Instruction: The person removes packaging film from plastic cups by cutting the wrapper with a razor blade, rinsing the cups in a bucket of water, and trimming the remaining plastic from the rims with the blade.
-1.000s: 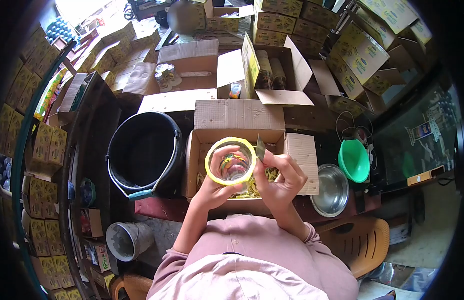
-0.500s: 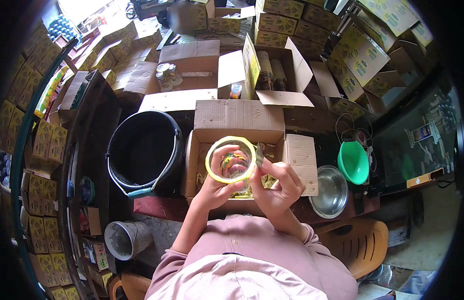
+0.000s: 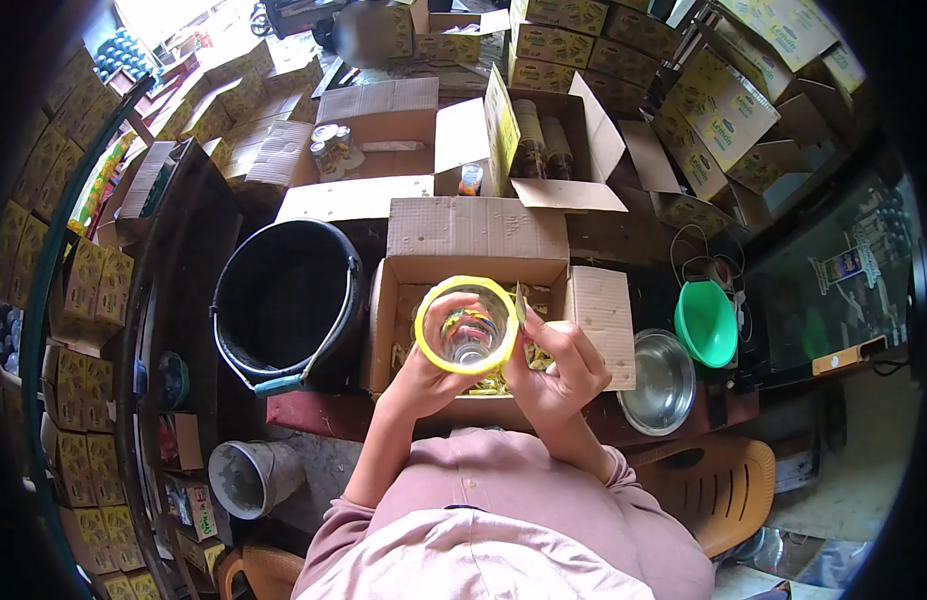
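Observation:
My left hand (image 3: 420,385) is wrapped round a clear plastic jar (image 3: 470,340) with a yellow rim. The jar's mouth faces the camera, and coloured print shows through its wall. At the right of the rim, my right hand (image 3: 558,375) pinches a small flat packet (image 3: 521,302), seen almost edge-on; its print is too small to read. Both hands are above an open cardboard box (image 3: 478,228), which holds several small yellow packets (image 3: 491,385). The jar hides much of the box's inside.
A black bucket (image 3: 283,300) stands left of the box. On the right are a steel bowl (image 3: 658,385) and a green bowl (image 3: 705,325). Behind, one open carton (image 3: 378,100) holds several small jars (image 3: 330,148); another (image 3: 568,195) holds tall stacks.
The jar has tilted so that more of its bottom shows, and its mouth has shifted slightly down and right. The packet in my right hand has turned more edge-on.

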`<action>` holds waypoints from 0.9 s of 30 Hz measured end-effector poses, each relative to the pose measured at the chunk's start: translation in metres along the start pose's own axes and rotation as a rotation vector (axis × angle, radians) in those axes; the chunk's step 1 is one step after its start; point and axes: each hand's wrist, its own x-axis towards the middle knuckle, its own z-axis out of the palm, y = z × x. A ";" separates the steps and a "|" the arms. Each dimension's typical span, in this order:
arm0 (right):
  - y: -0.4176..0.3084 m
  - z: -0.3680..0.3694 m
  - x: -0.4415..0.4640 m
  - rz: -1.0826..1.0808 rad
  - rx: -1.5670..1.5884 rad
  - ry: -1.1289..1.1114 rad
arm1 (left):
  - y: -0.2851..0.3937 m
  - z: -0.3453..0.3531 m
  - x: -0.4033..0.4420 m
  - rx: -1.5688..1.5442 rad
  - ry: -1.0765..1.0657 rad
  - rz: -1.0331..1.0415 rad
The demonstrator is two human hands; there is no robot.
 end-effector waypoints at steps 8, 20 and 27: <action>0.002 -0.003 0.000 0.150 0.083 0.012 | -0.005 0.005 -0.001 -0.146 0.004 -0.070; 0.001 -0.003 -0.007 0.089 0.069 0.021 | -0.005 0.004 0.000 -0.057 -0.017 -0.016; 0.001 -0.001 -0.010 0.083 0.066 0.019 | -0.006 0.002 -0.001 0.009 -0.014 0.016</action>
